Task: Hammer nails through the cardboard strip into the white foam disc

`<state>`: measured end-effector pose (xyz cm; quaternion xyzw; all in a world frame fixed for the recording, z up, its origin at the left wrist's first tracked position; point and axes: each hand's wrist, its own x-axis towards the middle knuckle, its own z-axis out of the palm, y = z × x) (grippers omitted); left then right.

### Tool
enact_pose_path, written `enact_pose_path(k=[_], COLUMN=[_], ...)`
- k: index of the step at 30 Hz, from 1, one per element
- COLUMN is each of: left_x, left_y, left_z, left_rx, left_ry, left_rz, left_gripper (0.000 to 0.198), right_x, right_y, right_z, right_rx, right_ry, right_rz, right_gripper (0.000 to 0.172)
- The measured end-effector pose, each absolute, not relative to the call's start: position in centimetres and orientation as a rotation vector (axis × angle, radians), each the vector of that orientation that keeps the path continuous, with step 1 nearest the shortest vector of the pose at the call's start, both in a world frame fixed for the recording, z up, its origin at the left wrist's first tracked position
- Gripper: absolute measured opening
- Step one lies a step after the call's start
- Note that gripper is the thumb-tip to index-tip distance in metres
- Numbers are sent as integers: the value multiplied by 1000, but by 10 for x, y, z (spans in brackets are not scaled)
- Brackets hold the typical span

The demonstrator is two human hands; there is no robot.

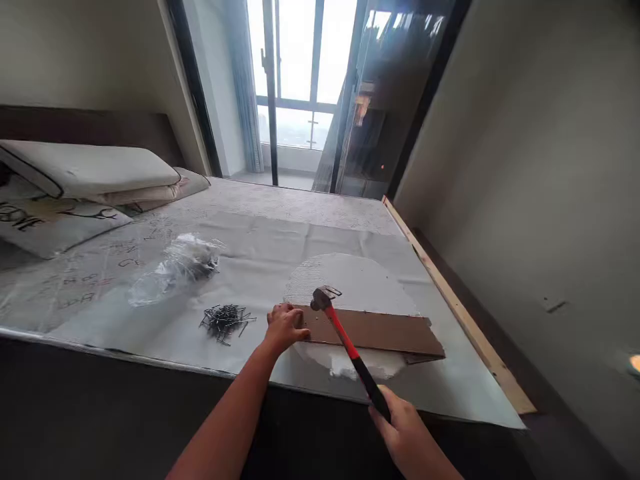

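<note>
- Around the board, I logged loose nails and a crumpled clear bag, left.
- Hammer crossed before it, obstructing my view.
- Board: brown, flat, long, over a pale round patch.
- Hammer: metal claw, red-and-black handle.
- Left hand: on board's left end, thumb spread; grip unclear to me.
- Right hand: wrapped around hammer's handle.

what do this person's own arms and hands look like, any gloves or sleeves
The left hand and right hand are bare, without gloves. The left forearm shows no sleeve, watch or bracelet; the short visible stretch of the right forearm is uncovered too. No rings can be made out.
</note>
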<state>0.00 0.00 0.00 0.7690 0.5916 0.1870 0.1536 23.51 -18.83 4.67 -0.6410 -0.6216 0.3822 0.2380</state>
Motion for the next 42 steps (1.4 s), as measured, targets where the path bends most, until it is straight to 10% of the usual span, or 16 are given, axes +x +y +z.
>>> enact_pose_path(k=[24, 34, 42], left_x=[-119, -19, 61], left_y=[46, 12, 7], left_z=[-50, 31, 19], left_rx=[2012, 1758, 1997], left_ry=[2162, 1514, 1324], left_rz=[-68, 1040, 1029], left_gripper=[9, 20, 14], right_x=[257, 268, 272], right_y=[-216, -217, -219], right_z=[37, 55, 43], right_rx=[-1723, -1622, -1683], right_ry=[-1251, -1253, -1241], right_rz=[1212, 1377, 1280], right_gripper=[58, 56, 58])
